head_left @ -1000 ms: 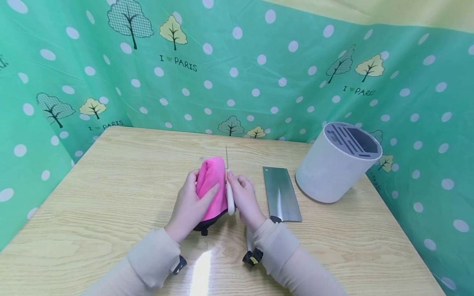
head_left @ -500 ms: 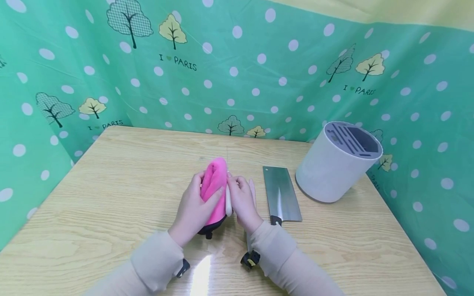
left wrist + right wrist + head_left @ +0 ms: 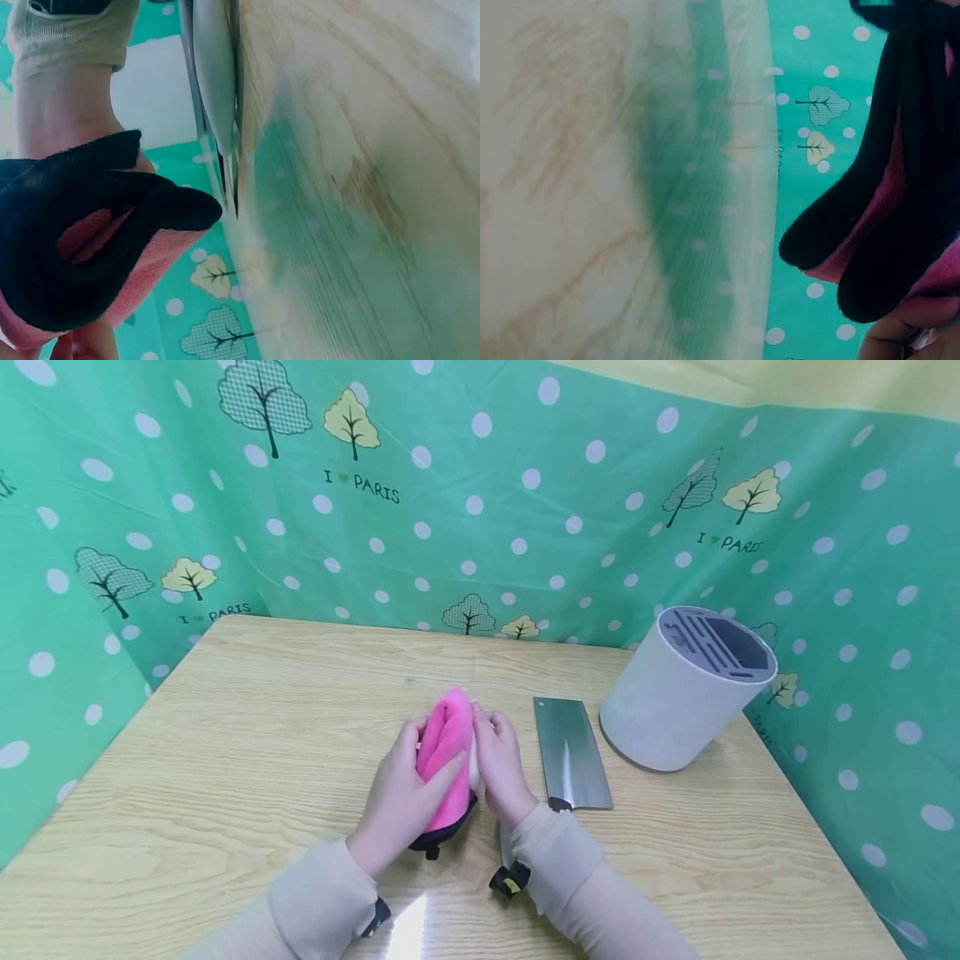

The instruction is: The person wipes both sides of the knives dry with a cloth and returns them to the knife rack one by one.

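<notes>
In the head view my left hand grips a folded pink cloth with a black edge. Its black layers fill the lower left of the left wrist view. Pressed against the cloth's right side is a white-handled knife, held in my right hand. Its thin blade is barely visible, edge-on, pointing away from me. The cloth and my fingers hide part of the handle. Fingers show below the cloth in the right wrist view.
A cleaver lies on the wooden table, right of my right hand. Behind it stands a white cylindrical knife block with a slotted grey top. Another pale, slender utensil lies partly under my right wrist. A green dotted curtain surrounds the table.
Both hands, the cloth and the knife have shifted slightly right and towards me. The cloth now covers more of the white handle, and the blade shows less clearly than a second ago.
</notes>
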Demonstrator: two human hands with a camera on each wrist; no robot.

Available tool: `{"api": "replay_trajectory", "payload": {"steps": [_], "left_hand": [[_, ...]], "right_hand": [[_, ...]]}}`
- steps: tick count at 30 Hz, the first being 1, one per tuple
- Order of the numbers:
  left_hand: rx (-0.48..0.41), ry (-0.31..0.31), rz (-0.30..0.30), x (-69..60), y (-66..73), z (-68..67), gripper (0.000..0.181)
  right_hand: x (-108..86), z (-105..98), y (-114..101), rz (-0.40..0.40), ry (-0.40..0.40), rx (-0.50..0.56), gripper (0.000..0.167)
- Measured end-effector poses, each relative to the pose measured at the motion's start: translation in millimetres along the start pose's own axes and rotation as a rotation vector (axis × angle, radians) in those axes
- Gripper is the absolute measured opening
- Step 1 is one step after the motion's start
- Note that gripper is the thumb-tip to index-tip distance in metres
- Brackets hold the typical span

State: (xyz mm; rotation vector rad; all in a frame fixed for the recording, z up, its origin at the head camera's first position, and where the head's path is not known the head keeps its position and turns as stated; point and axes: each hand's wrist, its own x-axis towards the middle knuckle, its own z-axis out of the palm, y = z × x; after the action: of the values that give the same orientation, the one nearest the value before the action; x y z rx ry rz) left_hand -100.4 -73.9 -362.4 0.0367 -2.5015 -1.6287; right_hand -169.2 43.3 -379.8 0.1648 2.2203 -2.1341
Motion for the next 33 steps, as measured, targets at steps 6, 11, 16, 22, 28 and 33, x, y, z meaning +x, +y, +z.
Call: {"api": "replay_trajectory", "payload": {"steps": [6,11,16,22,28,33], "left_hand": [[-0.013,-0.005,0.019,-4.9,1.3,3.4,0.054],[-0.029,-0.006,0.018,-9.4,3.0,5.4,0.054],[-0.043,-0.011,0.022,-12.0,4.3,7.2,0.053],[-0.059,-0.024,0.015,-13.1,3.7,6.8,0.053],[-0.085,-0.011,0.014,-10.3,2.3,2.7,0.053],[-0.097,-0.006,-0.008,-6.1,1.4,-1.9,0.053]], "right_hand": [[3.1,-4,-2,0.013,0.002,0.034,0.032],[4.6,-7,-1,0.015,-0.007,0.053,0.033],[6.5,-9,0,0.017,-0.011,0.057,0.037],[8.4,-12,-1,0.019,-0.005,0.051,0.035],[10.5,-15,-4,0.033,-0.012,0.046,0.035],[11.0,-16,-5,0.038,-0.034,0.105,0.031]]}}
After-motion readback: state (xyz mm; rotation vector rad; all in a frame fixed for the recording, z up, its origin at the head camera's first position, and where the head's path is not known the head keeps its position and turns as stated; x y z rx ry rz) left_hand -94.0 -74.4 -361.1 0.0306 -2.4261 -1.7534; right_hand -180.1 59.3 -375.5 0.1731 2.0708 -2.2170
